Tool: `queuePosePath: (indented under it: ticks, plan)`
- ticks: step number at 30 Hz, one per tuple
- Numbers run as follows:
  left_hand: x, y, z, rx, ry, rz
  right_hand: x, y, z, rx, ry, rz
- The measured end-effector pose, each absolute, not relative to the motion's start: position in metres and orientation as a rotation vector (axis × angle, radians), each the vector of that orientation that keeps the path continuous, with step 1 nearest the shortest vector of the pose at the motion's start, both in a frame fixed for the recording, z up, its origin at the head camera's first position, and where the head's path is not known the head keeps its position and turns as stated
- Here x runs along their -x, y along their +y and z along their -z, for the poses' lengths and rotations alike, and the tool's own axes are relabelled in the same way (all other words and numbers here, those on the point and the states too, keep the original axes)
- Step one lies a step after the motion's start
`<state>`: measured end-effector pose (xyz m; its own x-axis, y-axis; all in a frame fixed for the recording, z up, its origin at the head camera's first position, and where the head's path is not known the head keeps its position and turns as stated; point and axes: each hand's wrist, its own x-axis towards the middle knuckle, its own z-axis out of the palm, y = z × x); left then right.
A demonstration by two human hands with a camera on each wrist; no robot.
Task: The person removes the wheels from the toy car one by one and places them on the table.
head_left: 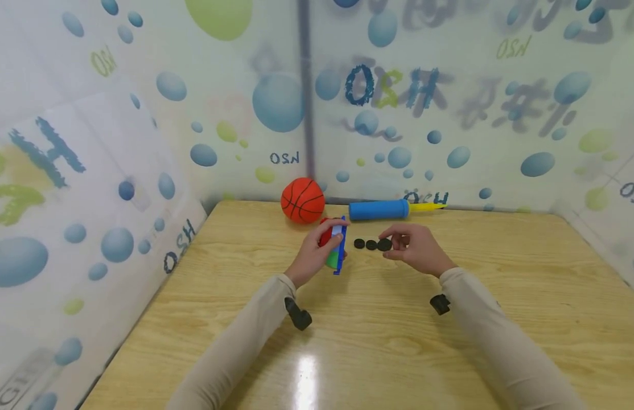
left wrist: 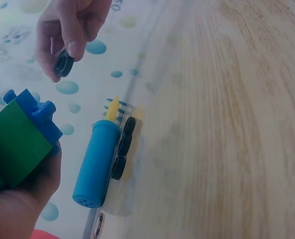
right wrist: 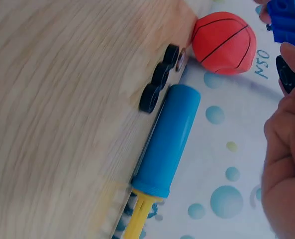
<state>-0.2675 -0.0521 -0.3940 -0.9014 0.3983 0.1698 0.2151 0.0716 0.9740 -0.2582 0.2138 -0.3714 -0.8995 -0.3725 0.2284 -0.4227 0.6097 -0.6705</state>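
Note:
My left hand grips a toy block of blue, green and red parts, held a little above the wooden table; the left wrist view shows its green side and blue studs. Just to its right, my right hand pinches a small black wheel between thumb and fingers. The same wheel shows close to the block's blue end. Three more black wheels lie in a row on the table beside a blue pump.
The pump has a yellow handle and lies along the table's back edge. An orange toy basketball sits left of it. Bubble-patterned walls close in the table at the back and both sides.

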Motion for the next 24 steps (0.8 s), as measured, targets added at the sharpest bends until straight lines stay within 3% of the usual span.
queuePosePath:
  ticks: [24]
  plan:
    - [0.268, -0.048, 0.392, -0.653, 2.220, -1.888, 0.303, 0.251, 0.394, -0.525, -3.077, -0.866]
